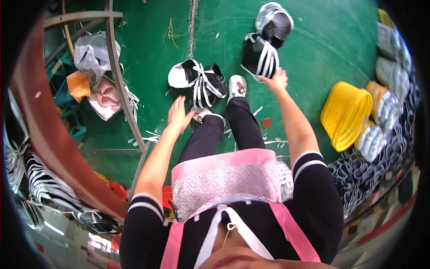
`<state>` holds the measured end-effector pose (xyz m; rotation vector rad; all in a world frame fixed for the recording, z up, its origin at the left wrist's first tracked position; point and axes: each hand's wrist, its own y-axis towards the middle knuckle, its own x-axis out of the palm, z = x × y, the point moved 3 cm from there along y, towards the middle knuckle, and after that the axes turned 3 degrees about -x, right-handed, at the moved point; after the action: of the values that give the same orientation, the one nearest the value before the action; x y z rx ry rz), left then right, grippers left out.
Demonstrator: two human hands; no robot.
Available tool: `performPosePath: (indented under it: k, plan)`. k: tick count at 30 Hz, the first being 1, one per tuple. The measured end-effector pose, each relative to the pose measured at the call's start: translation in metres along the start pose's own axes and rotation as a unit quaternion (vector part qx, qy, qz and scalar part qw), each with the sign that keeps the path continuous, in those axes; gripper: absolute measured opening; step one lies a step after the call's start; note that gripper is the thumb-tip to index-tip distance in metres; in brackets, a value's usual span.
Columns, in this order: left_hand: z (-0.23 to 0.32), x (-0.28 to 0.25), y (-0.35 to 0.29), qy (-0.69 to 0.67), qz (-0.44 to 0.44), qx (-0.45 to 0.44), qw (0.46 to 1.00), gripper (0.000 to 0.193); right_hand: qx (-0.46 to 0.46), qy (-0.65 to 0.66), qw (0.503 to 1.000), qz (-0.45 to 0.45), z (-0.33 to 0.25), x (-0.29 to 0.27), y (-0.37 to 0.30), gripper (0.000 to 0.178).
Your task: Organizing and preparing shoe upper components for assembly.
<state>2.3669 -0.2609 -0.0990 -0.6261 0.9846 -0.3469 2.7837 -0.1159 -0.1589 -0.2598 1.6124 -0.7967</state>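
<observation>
My right hand (276, 80) is at the near edge of a bundle of black shoe uppers with white stripes (261, 57), its thumb and fingers apart. It seems to touch the edge, but I see no grip round it. Beyond that bundle and against it lies another black-and-white bundle (274, 24). My left hand (180, 114) is open, fingers stretched out, just short of a bundle of shoe uppers (205, 85) tied with a white strip in a bow. A white rounded piece (180, 75) sticks out at that bundle's left end.
A yellow plastic basket (345, 114) stands at the right beside wrapped bundles (387, 105) and a heap of dark pieces (367, 172). On the left are a metal frame (118, 71), a plastic bag (95, 53) and a pink item (106, 96). Scraps (266, 123) litter the green floor (313, 58).
</observation>
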Motion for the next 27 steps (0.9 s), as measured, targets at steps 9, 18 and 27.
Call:
performPosePath:
  k: [9, 18, 27]
  plan:
    - [0.037, 0.122, 0.193, -0.156, -0.056, -0.273, 0.948, 0.114, 0.076, 0.261, 0.962, -0.040, 0.024, 0.055, 0.123, 0.099]
    - [0.083, -0.005, -0.039, -0.278, 0.126, -0.077, 0.949, 0.080, -0.230, 0.025, 0.973, 0.019, 0.085, 0.006, -0.002, 0.048]
    - [0.138, -0.302, -0.352, -0.146, 0.383, -0.214, 0.887, 0.081, -0.176, 0.077, 0.948, -0.255, 0.041, -0.165, -0.157, 0.032]
